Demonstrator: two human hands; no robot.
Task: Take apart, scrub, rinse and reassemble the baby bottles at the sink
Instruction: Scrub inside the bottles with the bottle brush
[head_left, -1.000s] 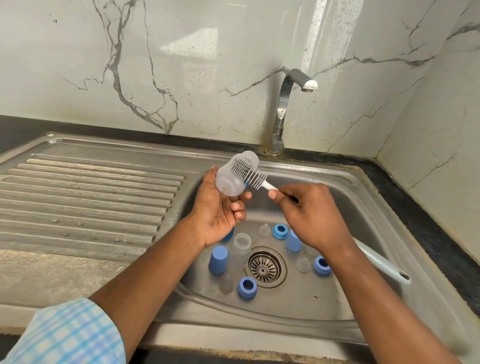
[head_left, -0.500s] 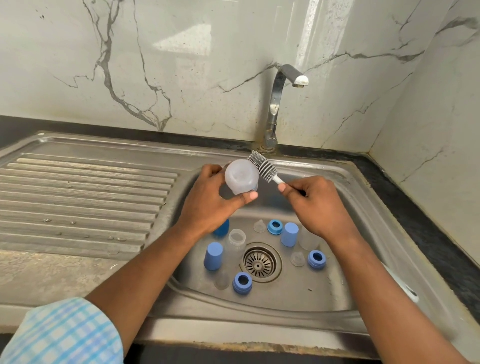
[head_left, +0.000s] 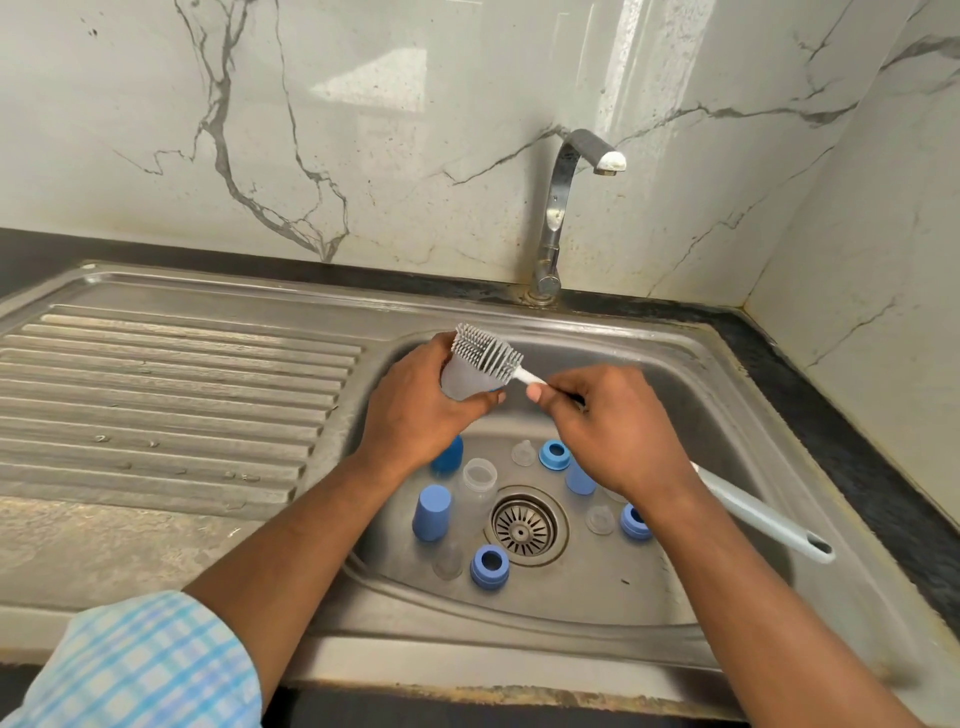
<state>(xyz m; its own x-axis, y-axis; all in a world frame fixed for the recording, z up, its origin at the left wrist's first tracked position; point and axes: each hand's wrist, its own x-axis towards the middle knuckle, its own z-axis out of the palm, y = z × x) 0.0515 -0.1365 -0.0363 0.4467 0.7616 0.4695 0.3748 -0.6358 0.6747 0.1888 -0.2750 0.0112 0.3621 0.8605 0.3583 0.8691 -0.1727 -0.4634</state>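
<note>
A light blue and white checked cloth sleeve (head_left: 135, 665) covers the arm well behind the left hand (head_left: 415, 410) (both forearms bare).

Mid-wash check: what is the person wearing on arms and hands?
No gloves: left hand and right hand are bare, with no ring or watch in view. Both forearms are bare; the left one runs up to a light blue and white checked sleeve. No sleeve shows on the right.
</note>
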